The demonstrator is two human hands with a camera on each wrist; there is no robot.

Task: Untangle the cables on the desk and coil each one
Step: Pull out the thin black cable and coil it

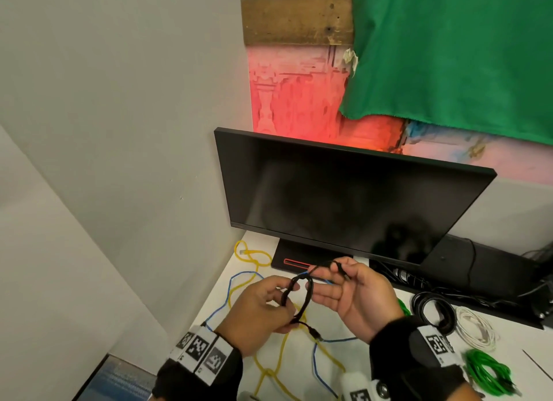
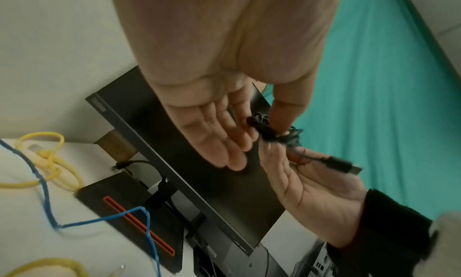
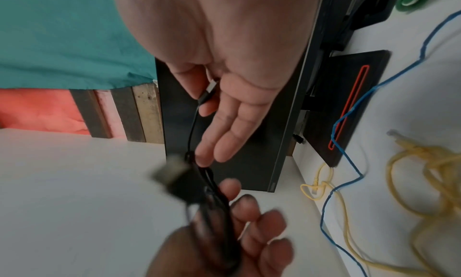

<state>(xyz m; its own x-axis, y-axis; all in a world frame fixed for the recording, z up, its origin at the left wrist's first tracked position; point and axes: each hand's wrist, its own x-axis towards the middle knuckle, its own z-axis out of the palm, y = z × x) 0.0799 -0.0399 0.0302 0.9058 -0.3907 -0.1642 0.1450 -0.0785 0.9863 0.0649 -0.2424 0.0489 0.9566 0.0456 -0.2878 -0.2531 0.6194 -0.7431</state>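
A thin black cable (image 1: pixel 310 291) is wound into a small loop held above the white desk (image 1: pixel 514 349). My left hand (image 1: pixel 287 293) pinches that loop (image 2: pixel 264 127) between thumb and fingers. One connector (image 1: pixel 317 335) dangles below the hand. My right hand (image 1: pixel 332 278) pinches the cable's other end, its connector (image 3: pixel 209 90) held under the thumb, the other fingers straight. On the desk below lie a yellow cable (image 1: pixel 270 370) and a blue cable (image 1: pixel 229 290), crossed over each other and knotted.
A dark monitor (image 1: pixel 344 203) on a black base (image 1: pixel 299 258) stands just behind my hands. To the right lie a black coil (image 1: pixel 431 311), a white coil (image 1: pixel 475 329) and a green coil (image 1: pixel 487 373). A wall closes the left side.
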